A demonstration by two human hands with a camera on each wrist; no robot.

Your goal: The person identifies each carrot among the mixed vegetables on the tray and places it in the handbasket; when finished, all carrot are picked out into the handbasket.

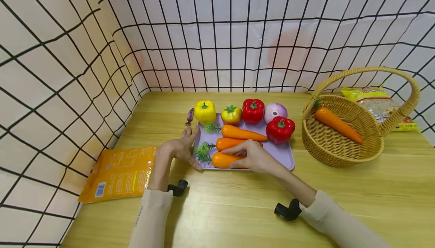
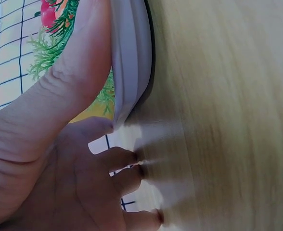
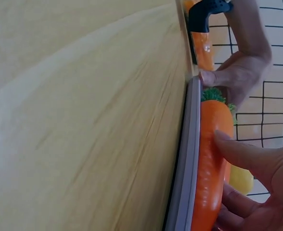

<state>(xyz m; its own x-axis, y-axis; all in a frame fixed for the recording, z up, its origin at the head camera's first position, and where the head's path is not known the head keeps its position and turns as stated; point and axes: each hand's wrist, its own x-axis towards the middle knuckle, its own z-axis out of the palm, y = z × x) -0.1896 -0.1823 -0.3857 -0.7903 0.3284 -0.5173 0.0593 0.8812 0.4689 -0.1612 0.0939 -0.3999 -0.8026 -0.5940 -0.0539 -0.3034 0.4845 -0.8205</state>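
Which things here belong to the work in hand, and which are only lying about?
Probably the job:
nearest carrot, in the right hand
lilac tray, touched by the left hand
the tray's other produce
wicker basket, holding one carrot

Apparently lying about:
orange packet
wrapped candy
yellow bag

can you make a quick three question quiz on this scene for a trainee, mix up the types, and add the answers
1. Count: how many carrots lie on the tray?
2. True or false: the only vegetable showing inside the wicker basket is a red pepper.
3. Multiple choice: which item is the right hand gripping?
a) the yellow pepper
b) the front carrot, closest to the tray's near edge
c) the onion

Key:
1. Three.
2. False; it is a single carrot.
3. b
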